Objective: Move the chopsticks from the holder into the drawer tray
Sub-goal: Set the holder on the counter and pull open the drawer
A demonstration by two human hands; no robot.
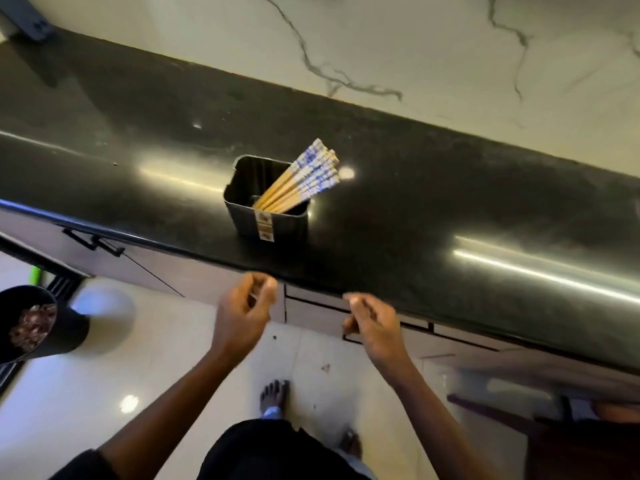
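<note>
A bundle of several wooden chopsticks (304, 178) with blue-and-white patterned tops leans to the right inside a dark rectangular holder (268, 220) on the black countertop (450, 202). Below the counter's front edge sits a closed drawer (311, 311). My left hand (247, 306) hovers just under the counter edge, fingers loosely curled and apart, holding nothing. My right hand (372, 322) is in front of the drawer face, fingers also curled and apart, empty. Both hands are well below the holder and touch neither it nor the chopsticks.
A marble wall (381, 36) rises behind the counter. A black handle (93, 241) marks a cabinet at the left. A dark bin (34, 323) with scraps stands on the tiled floor at the left. My bare feet (273, 396) are below. Dark wooden furniture (571, 427) stands at the lower right.
</note>
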